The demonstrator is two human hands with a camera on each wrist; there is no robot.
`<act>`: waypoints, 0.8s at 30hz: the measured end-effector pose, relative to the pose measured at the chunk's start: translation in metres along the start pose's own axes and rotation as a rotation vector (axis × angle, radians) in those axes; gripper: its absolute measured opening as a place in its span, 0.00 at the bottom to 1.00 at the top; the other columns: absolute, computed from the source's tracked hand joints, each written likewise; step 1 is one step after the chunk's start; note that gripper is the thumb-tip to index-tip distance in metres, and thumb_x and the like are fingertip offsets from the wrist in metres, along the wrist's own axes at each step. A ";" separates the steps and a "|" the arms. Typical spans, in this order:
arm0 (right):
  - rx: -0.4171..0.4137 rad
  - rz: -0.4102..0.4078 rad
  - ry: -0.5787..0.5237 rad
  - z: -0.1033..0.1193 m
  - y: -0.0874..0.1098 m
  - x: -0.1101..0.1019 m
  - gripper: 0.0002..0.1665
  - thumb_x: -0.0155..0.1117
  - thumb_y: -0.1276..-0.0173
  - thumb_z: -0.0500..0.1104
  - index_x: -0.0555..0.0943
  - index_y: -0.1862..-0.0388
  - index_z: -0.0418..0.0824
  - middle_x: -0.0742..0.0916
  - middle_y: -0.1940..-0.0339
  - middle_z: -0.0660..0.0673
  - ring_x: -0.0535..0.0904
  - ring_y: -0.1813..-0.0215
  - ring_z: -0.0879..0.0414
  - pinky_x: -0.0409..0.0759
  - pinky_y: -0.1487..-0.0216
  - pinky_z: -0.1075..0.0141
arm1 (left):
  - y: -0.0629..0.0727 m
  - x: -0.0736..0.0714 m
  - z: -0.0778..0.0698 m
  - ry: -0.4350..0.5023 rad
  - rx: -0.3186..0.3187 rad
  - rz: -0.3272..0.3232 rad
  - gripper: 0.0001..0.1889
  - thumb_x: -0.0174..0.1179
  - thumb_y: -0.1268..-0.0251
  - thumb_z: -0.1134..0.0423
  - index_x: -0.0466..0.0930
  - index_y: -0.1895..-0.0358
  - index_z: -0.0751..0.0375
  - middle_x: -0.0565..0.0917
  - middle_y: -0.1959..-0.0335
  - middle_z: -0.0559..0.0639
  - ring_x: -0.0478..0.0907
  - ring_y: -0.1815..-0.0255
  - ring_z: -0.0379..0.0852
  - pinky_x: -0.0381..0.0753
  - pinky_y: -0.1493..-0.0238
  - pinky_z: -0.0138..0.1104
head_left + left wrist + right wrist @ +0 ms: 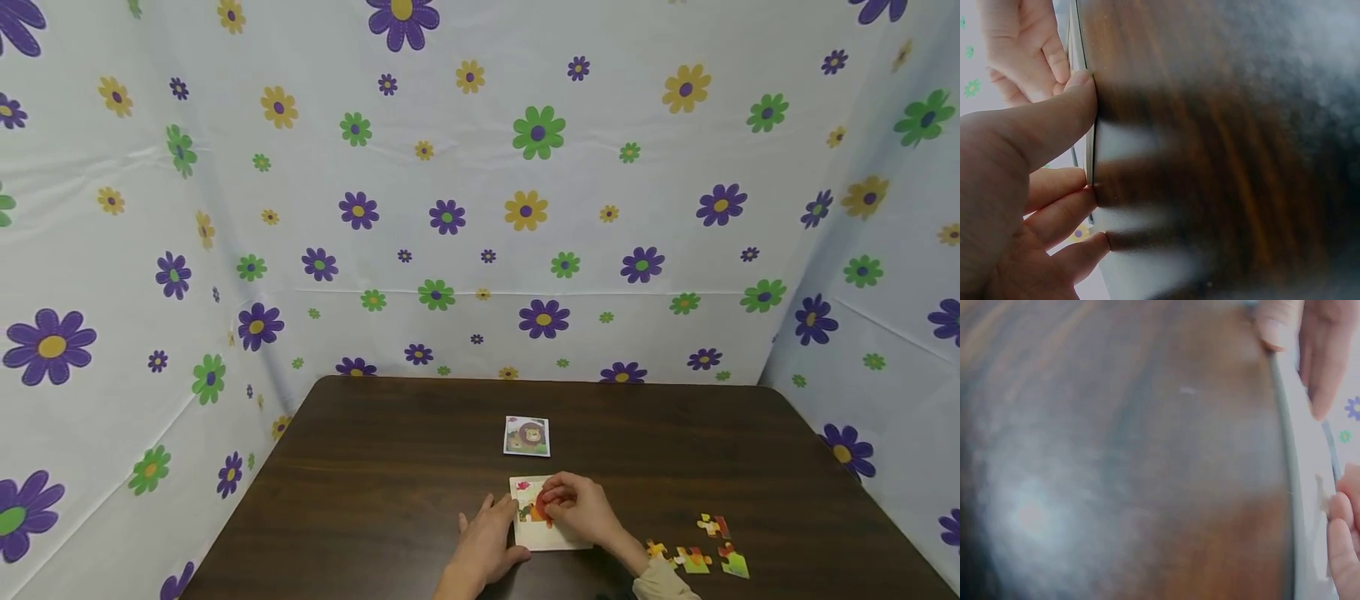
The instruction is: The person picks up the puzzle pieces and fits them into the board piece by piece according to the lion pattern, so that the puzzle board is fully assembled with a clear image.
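A square puzzle board (558, 538) with a pale frame lies on the table, partly filled with coloured pieces on its left side. My left hand (487, 537) rests at the board's left edge, its fingers extended and its thumb at the near left corner. In the left wrist view the thumb (1063, 115) touches the board's side. Over the board, my right hand (585, 508) pinches a reddish-brown puzzle piece (542, 503) between thumb and fingers. The right hand covers the board's upper right part. In the right wrist view its curled fingers (1342, 534) show at the board's surface.
Several loose puzzle pieces (693, 559) lie right of the board, near the right forearm. Behind the board is a small picture card (527, 436) with a lion. The dark wooden table (375, 483) stands before flower-patterned cloth (480, 167) on three sides.
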State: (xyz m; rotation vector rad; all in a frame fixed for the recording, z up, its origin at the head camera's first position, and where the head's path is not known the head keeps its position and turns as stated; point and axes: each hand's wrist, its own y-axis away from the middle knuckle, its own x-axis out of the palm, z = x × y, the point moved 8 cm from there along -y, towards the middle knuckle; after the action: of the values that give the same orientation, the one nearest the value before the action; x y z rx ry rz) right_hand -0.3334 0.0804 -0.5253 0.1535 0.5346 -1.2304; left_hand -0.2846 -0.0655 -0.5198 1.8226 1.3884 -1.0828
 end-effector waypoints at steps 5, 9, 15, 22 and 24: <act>0.051 -0.099 -0.079 -0.004 0.009 -0.019 0.07 0.69 0.39 0.36 0.83 0.63 0.33 0.87 0.65 0.42 0.83 0.66 0.58 0.80 0.63 0.70 | 0.000 0.003 0.001 0.002 -0.003 0.003 0.32 0.74 0.53 0.53 0.77 0.43 0.61 0.77 0.40 0.59 0.69 0.37 0.66 0.59 0.51 0.74; 0.112 -0.278 -0.040 -0.011 0.021 -0.045 0.05 0.71 0.42 0.35 0.84 0.67 0.35 0.87 0.71 0.46 0.82 0.69 0.61 0.80 0.65 0.71 | 0.001 0.004 0.001 0.003 -0.009 0.003 0.31 0.75 0.53 0.54 0.77 0.44 0.62 0.78 0.41 0.60 0.69 0.37 0.67 0.59 0.51 0.75; 0.158 -0.375 0.061 -0.024 0.038 -0.093 0.10 0.72 0.41 0.40 0.84 0.63 0.37 0.87 0.68 0.47 0.83 0.67 0.63 0.80 0.63 0.71 | 0.000 0.002 0.000 0.008 0.001 -0.007 0.31 0.75 0.53 0.55 0.77 0.44 0.62 0.78 0.41 0.60 0.69 0.38 0.67 0.59 0.52 0.75; 0.207 -0.414 0.192 -0.041 0.057 -0.145 0.16 0.70 0.39 0.46 0.83 0.57 0.35 0.88 0.64 0.43 0.83 0.67 0.66 0.81 0.64 0.70 | 0.000 0.002 0.000 0.004 0.019 -0.016 0.31 0.75 0.54 0.54 0.77 0.44 0.61 0.77 0.41 0.60 0.69 0.38 0.67 0.59 0.52 0.75; 0.220 -0.409 0.260 -0.046 0.061 -0.156 0.17 0.71 0.39 0.47 0.83 0.56 0.36 0.88 0.64 0.43 0.83 0.67 0.66 0.81 0.65 0.69 | -0.001 0.002 0.000 0.006 0.020 -0.011 0.31 0.75 0.54 0.54 0.77 0.44 0.61 0.77 0.40 0.60 0.69 0.37 0.67 0.59 0.52 0.75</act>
State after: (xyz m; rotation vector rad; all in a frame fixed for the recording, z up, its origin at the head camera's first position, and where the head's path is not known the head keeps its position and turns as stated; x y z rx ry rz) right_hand -0.3262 0.2527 -0.5022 0.4091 0.6764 -1.6819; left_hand -0.2854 -0.0644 -0.5215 1.8358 1.3974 -1.1007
